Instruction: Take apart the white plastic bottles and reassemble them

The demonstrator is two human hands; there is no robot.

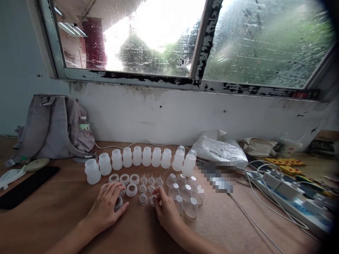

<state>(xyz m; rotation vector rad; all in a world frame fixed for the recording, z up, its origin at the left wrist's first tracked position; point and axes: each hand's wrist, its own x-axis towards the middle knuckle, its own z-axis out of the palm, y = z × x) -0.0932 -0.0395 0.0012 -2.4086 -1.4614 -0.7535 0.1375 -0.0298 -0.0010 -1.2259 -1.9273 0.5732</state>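
Head view: ten frosted plastic bottles (146, 158) stand upright in a curved row towards the back edge of the worktop (137, 229). The eight nearer the left edge are uncapped; the two at the other end wear clear domed caps. In front of the row lie three groups of parts: white screw rings (131, 194), clear silicone teats (143, 200) in the middle, and loose clear dome caps (185, 192) on the side towards the right edge.

The left hand (109, 201) lies over the rings, fingers loosely curved and thumb apart, with one ring between them; whether its grip is closed on that ring I cannot tell. The right hand (166, 204) reaches over the teats, thumb and forefinger together at the teat nearest it, just beside the dome caps. Its fingertips hide the contact, so I cannot tell whether that grip holds anything.

A grey backpack (50, 123) sits at the worktop's back left corner, a long black pad (29, 187) lying in front of it. A silver padded bag (221, 150) rests against the wall (148, 113) behind the capped bottles, and a white power strip (288, 197) with chargers lies towards the right edge.
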